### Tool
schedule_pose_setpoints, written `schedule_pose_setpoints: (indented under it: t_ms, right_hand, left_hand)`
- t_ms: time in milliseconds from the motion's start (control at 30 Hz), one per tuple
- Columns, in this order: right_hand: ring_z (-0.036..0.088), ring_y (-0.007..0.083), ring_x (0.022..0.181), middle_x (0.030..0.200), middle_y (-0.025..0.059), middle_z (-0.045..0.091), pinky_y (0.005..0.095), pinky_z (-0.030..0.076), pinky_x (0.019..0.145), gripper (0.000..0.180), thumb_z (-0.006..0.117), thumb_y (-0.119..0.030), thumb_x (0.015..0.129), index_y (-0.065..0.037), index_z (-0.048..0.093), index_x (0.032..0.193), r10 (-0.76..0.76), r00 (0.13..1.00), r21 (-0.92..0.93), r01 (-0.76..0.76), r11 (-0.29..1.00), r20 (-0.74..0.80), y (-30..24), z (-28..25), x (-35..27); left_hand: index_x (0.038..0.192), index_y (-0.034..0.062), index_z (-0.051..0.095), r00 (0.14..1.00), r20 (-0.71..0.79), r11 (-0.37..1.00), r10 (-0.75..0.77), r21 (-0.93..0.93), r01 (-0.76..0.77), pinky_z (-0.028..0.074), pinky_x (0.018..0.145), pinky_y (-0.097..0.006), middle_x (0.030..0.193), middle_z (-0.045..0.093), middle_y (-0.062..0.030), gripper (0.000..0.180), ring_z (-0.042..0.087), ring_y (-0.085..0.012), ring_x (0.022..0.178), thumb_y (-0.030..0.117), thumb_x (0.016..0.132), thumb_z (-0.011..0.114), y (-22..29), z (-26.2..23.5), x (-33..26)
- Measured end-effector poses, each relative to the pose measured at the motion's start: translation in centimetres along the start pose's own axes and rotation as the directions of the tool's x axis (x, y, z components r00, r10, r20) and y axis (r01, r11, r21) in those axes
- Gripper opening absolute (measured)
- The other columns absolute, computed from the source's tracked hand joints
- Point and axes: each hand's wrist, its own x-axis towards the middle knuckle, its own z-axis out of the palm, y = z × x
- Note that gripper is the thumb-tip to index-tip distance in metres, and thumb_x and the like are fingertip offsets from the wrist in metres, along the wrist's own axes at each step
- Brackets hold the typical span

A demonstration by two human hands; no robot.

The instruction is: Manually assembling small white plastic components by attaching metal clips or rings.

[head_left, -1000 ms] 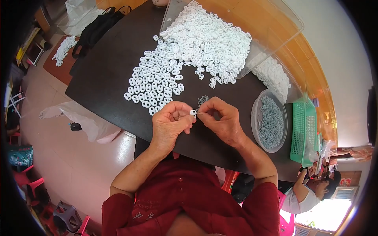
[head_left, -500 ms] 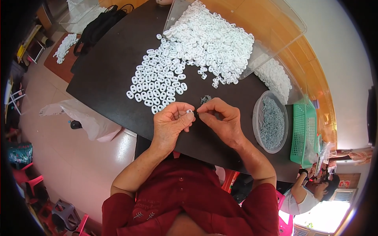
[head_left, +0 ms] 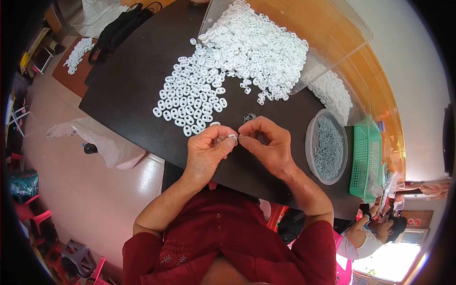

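Note:
Near the table's front edge, my left hand [head_left: 209, 149] is closed on a small white plastic piece [head_left: 232, 136], pinched between thumb and fingers. My right hand [head_left: 267, 145] meets it there, thumb and forefinger pressed together on a tiny dark piece that looks like a screw; the fingertips mostly cover it. Just beyond the right fingers lies a small heap of grey screws [head_left: 249, 117]. Ahead and to the left, many white oval pieces with two holes [head_left: 190, 97] are spread in a layer on the dark table [head_left: 128, 95].
A clear bin [head_left: 332, 61] lies tipped with a large white heap [head_left: 259, 47] spilling out. To the right stand a round tub [head_left: 309, 154] of grey screws and a green basket [head_left: 365, 161]. Another person [head_left: 368, 237] sits at far right. A black bag [head_left: 124, 28] lies at far left.
My hands have come together: the white piece in my left hand now touches my right fingertips. The view has shifted very slightly.

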Motion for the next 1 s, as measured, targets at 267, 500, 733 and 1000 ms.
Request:
schedule_pose_setpoints:
  t_ms: [267,500,733,1000]
  right_hand:
    - [0.051,0.0048,0.076,0.086,-0.0002,0.059,0.0199,0.042,0.067,0.016,0.067,0.001,0.08,0.0,0.063,0.095,-0.008,1.0,-0.046,0.008,0.999,0.005,-0.17,0.16,0.08]
    - [0.052,0.0047,0.077,0.086,-0.0004,0.059,0.0197,0.042,0.068,0.015,0.068,0.001,0.08,0.0,0.063,0.094,0.003,1.0,-0.032,-0.003,0.999,0.006,-0.12,0.21,0.03]
    - [0.051,0.0045,0.076,0.085,-0.0005,0.06,0.0197,0.042,0.067,0.012,0.067,0.002,0.08,0.001,0.064,0.092,-0.032,0.999,-0.036,0.032,0.999,0.005,0.11,0.31,0.13]
    - [0.051,0.0053,0.075,0.084,0.0003,0.059,0.0212,0.043,0.067,0.01,0.064,0.004,0.082,0.0,0.064,0.091,-0.12,0.993,-0.082,0.118,0.99,-0.018,0.63,0.74,0.19]
  left_hand:
    - [0.096,0.0,0.062,1.0,-0.004,0.999,0.029,0.043,-0.029,0.039,0.06,-0.018,0.081,0.058,0.0013,0.013,0.048,-0.0038,0.069,0.011,0.089,0.062,-0.27,0.05,-0.26]
    - [0.096,0.0,0.061,0.999,-0.01,0.997,0.043,0.072,-0.042,0.038,0.06,-0.017,0.081,0.057,0.0028,0.014,0.046,-0.0026,0.069,0.012,0.089,0.062,-0.28,0.11,-0.38]
    - [0.096,-0.0003,0.061,0.988,-0.043,0.955,0.151,0.263,-0.134,0.039,0.062,-0.017,0.08,0.054,0.0036,0.009,0.046,-0.0022,0.071,0.006,0.09,0.06,-0.67,0.24,-0.52]
    - [0.096,-0.0021,0.063,0.988,-0.118,0.995,0.102,0.034,-0.098,0.039,0.064,-0.017,0.082,0.054,0.003,0.009,0.046,-0.003,0.072,0.002,0.088,0.06,-0.07,0.83,-0.55]
